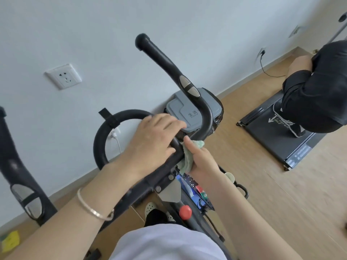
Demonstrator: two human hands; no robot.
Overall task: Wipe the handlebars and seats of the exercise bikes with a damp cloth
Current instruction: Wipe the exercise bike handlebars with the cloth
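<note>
The black handlebar (165,61) of an exercise bike fills the middle of the head view, with a curved loop (105,128) at its left and a long grip rising up. My left hand (150,136) rests on top of the bar near its centre, fingers curled over it. My right hand (201,158) grips a pale green cloth (187,158) and presses it against the bar just right of the left hand. The seat is out of view.
A grey lidded bin (189,107) stands behind the bar by the wall. A second bike's handlebar (16,166) is at the left. At the right a person in black (315,91) stands on a treadmill (277,136). A red knob (185,212) sits below the bar.
</note>
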